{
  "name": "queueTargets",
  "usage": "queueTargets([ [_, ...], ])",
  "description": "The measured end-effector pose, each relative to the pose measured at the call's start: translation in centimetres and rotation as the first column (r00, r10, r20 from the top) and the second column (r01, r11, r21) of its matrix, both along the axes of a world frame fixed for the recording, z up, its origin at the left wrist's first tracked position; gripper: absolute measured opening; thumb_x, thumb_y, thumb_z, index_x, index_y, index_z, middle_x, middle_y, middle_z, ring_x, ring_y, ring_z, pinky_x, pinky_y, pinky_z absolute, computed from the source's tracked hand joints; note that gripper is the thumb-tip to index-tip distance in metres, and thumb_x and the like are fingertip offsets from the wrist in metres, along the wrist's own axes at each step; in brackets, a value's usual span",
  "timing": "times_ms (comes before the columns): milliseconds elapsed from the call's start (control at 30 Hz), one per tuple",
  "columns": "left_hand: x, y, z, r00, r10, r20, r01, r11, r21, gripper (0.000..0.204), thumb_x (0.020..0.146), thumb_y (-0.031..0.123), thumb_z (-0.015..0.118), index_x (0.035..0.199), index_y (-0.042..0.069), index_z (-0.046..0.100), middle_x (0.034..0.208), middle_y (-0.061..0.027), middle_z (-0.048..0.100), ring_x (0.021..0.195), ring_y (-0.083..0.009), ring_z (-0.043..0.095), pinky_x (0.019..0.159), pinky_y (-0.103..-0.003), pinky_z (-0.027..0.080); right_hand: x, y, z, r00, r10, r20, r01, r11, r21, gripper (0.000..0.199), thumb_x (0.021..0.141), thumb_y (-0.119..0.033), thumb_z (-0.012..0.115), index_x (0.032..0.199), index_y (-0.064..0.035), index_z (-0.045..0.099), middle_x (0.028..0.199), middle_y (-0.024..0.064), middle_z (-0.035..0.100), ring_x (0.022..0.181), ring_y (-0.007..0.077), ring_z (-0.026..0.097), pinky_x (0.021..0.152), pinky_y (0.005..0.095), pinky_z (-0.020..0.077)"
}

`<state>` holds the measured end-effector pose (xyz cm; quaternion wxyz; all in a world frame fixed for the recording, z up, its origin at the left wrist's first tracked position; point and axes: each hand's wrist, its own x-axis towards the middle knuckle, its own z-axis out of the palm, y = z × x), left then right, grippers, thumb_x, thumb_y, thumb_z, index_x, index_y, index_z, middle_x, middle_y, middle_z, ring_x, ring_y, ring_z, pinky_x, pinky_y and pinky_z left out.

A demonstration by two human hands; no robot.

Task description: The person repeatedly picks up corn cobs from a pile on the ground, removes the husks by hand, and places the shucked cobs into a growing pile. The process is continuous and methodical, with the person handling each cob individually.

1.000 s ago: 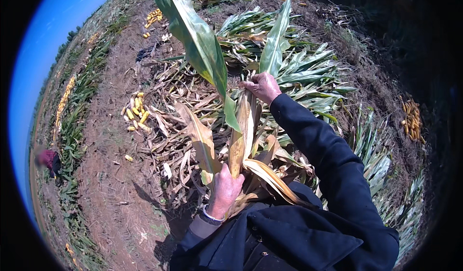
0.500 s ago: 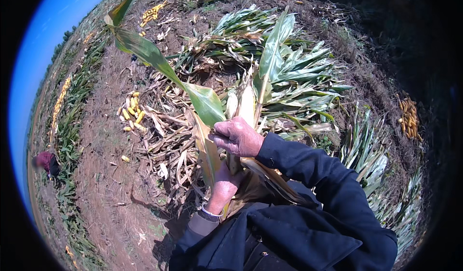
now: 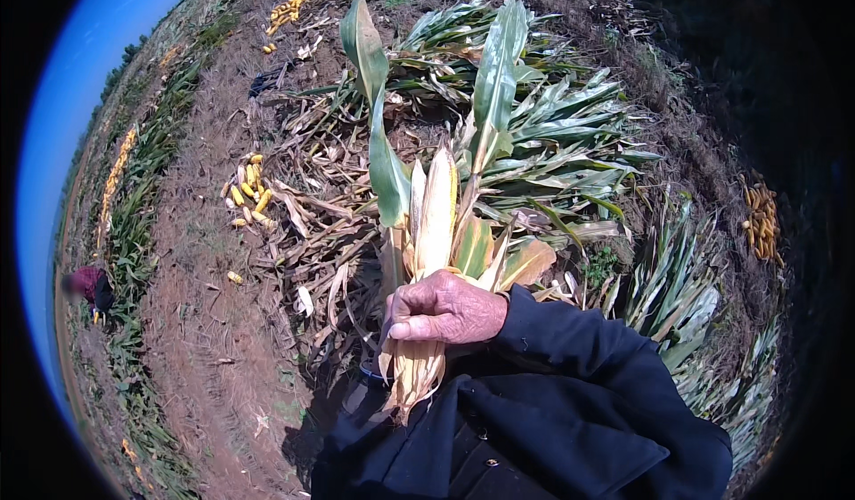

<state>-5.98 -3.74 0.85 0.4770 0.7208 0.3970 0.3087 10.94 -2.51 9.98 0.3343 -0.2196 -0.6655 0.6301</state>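
Your right arm [image 3: 614, 353] comes in from the lower right, bent at the elbow, its forearm slanting up and leftward across the front of your torso [image 3: 525, 438]. Your right grip [image 3: 452, 308] is closed, the back of the hand turned up to view, fingers curled in tightly and thumb pointing left. Your left forearm [image 3: 354, 402] rises low beside your body; your left grip [image 3: 385, 327] is mostly hidden behind the right, so its finger pose cannot be told.
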Motion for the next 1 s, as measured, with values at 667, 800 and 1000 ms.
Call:
queueTargets([
  [667,2.8,1.8,5.4,0.990,-0.143,0.007,0.142,0.976,-0.164,0.035,0.084,0.014,0.070,0.112,-0.006,0.063,0.096,-0.0172,0.071,0.084,-0.0119,0.061,0.078,-0.033,0.052,9.8,15.0,-3.1,0.629,-0.762,-0.151,0.587,0.594,-0.550,0.030,0.102,-0.025,0.053,0.111,0.0011,0.063,0.093,0.0067,0.068,0.075,0.0126,0.067,0.067,0.0242,0.0574],
  [800,3.5,-1.1,3.1,0.961,0.060,-0.271,-0.104,0.983,-0.151,0.036,0.080,0.021,0.074,0.086,-0.013,0.063,0.080,-0.0284,0.068,0.082,-0.0369,0.071,0.069,-0.042,0.055,6.3,15.5,-2.0,0.788,-0.588,-0.182,0.424,0.733,-0.532,0.023,0.097,-0.022,0.055,0.098,0.0000,0.062,0.079,0.0099,0.066,0.063,0.0160,0.067,0.051,0.0288,0.0557],
  [1000,8.1,-3.3,4.0,0.682,-0.542,-0.491,0.700,0.677,0.225,0.016,0.080,0.010,0.059,0.076,0.001,0.070,0.084,-0.0185,0.067,0.083,-0.0351,0.064,0.078,-0.045,0.050,0.4,15.7,-4.9,0.976,0.066,0.208,0.020,0.922,-0.387,0.039,0.093,-0.036,0.062,0.105,0.0009,0.063,0.086,0.0094,0.067,0.071,0.0174,0.065,0.062,0.0307,0.0536],
])
